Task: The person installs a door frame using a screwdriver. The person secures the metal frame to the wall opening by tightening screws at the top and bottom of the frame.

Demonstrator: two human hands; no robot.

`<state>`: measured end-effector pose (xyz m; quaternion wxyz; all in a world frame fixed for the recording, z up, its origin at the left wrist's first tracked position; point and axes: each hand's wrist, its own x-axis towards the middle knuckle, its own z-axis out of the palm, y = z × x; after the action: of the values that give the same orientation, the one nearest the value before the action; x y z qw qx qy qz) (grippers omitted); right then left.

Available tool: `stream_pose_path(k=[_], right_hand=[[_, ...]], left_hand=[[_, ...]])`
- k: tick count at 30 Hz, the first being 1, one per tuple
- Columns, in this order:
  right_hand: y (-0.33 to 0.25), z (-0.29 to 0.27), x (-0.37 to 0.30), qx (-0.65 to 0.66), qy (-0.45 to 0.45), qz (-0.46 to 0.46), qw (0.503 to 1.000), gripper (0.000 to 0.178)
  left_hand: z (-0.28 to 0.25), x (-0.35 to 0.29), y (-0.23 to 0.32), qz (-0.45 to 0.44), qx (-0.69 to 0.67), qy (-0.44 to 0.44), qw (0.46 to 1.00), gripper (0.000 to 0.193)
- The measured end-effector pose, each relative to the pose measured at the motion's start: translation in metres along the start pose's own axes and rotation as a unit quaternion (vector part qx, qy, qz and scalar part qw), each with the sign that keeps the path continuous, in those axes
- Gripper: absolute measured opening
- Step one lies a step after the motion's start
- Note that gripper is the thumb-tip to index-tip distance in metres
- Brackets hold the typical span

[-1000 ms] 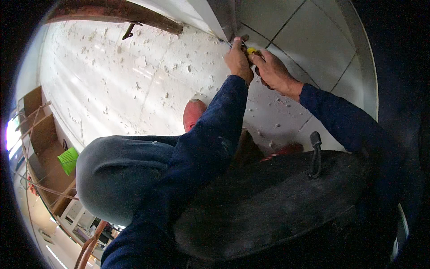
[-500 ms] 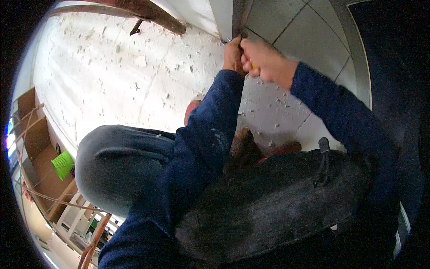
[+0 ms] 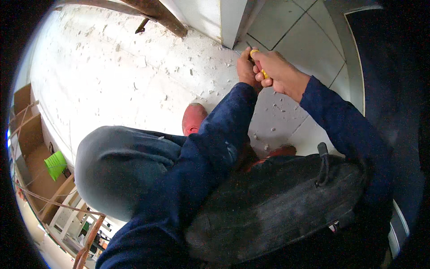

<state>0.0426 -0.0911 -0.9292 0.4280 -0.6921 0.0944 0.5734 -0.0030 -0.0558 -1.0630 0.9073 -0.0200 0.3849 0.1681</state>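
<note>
My right hand (image 3: pixel 283 74) is closed around the red and yellow handle of a screwdriver (image 3: pixel 259 65). Its thin dark shaft points away from me, toward the foot of a white door frame or wall edge (image 3: pixel 234 27). Close against it is my left hand (image 3: pixel 247 69), fingers curled by the front of the handle; whatever those fingers grip is mostly hidden. Both hands are low over the tiled floor (image 3: pixel 286 49), a little short of the frame's base.
Small pale chips litter the floor around a red shoe (image 3: pixel 194 117). A wooden post (image 3: pixel 161 20) stands at far left. Near the left rim are cardboard boxes (image 3: pixel 38 150) and a green basket (image 3: pixel 56 165). A black bag (image 3: pixel 277 206) hangs before me.
Both hands have drawn back toward me and slightly right, off the frame's base. The screwdriver's handle and shaft now show more plainly.
</note>
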Motion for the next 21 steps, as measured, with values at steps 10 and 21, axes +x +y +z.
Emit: stream_pose_path(k=[10,21], right_hand=[[-0.018,0.04,0.004,-0.019,-0.006,-0.071,0.997,0.014],[0.01,0.013,0.11,-0.196,0.032,-0.324,0.925,0.026]], left_hand=[[-0.015,0.042,0.03,0.017,-0.007,-0.081,0.997,0.032],[-0.071,0.103,0.009,-0.116,-0.056,-0.156,0.979,0.024]])
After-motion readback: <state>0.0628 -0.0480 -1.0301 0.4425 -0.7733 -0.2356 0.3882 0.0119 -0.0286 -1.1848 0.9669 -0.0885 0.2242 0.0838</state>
